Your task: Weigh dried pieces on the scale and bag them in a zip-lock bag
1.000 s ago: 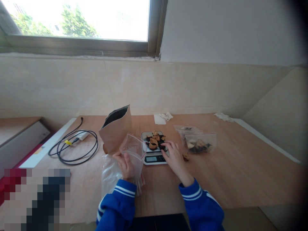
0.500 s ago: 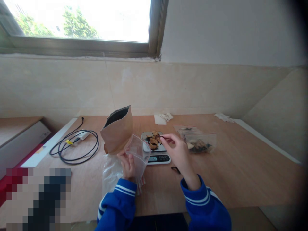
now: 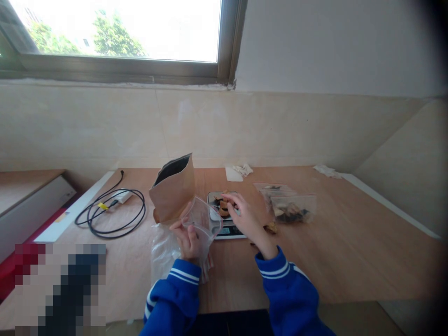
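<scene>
step: moving slices [image 3: 224, 205] from scale [image 3: 226, 219] to bag [image 3: 205, 221] | left hand [image 3: 187, 240] grip: holding bag open | right hand [image 3: 245, 217] grip: on slices, closure unclear | next, judged: carry to bag mouth

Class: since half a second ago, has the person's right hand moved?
Yes. The right hand has dropped from above the table back onto the dried pieces on the small digital scale, which stays put.

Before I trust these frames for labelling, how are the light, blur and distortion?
Head view: the window is blown out white; the table is evenly lit; the right hand over the scale is slightly motion-blurred; corners darken, straight edges bow.
</scene>
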Tool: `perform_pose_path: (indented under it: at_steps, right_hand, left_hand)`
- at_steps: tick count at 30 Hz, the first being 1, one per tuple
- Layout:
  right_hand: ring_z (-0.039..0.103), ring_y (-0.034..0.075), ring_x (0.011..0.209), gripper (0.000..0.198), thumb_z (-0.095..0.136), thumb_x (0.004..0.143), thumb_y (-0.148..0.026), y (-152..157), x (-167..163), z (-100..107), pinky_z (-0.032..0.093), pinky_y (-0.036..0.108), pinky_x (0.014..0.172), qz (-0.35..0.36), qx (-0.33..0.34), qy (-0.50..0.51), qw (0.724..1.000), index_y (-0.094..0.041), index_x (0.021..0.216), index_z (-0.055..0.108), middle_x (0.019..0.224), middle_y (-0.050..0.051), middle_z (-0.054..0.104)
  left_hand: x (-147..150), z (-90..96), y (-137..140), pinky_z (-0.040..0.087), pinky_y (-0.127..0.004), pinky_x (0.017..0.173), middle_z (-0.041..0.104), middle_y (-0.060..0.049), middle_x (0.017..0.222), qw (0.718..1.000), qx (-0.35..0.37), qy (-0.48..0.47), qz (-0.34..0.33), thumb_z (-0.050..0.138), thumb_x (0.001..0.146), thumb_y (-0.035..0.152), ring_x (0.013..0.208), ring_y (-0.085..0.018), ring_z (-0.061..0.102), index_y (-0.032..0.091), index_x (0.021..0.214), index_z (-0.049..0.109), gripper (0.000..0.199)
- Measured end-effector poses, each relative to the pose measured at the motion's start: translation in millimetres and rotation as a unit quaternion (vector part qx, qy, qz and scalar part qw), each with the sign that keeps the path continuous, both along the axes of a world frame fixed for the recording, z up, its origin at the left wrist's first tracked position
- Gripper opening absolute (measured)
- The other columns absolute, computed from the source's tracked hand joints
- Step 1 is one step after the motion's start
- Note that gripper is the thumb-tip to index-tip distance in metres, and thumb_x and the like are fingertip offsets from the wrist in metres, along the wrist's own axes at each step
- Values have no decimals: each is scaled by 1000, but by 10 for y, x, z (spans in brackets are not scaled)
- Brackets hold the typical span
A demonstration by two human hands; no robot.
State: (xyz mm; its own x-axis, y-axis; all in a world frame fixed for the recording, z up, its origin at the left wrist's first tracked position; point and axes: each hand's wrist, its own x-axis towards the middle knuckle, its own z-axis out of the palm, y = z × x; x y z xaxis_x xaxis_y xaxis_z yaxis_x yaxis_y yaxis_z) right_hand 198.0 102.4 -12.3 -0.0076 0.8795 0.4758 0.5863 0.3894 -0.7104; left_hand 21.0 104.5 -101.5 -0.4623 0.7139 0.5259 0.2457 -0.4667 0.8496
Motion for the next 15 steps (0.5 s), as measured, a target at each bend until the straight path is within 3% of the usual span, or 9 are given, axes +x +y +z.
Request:
perform_pose_path:
  at_steps: [7,15]
  right_hand:
    - [49,28,117,29,53,84,-14,92,45,-474,44,47,98,7,6,-139,990,-19,112,60,120,13,56]
    - [59,24,101,26,55,80,-11,95,91,-429,49,39,88,12,2,-118,993,-20,103,60,106,9,57]
  left_hand:
    - [-27,61,-22,48,-42,78,58,-13,97,999,-13,31,-7,37,92,48,86,-24,62,17,104,43,34]
    - [-19,89,-4,48,-42,87,57,-17,110,999,-2,35,-10,36,91,53,101,-26,61,19,104,38,37]
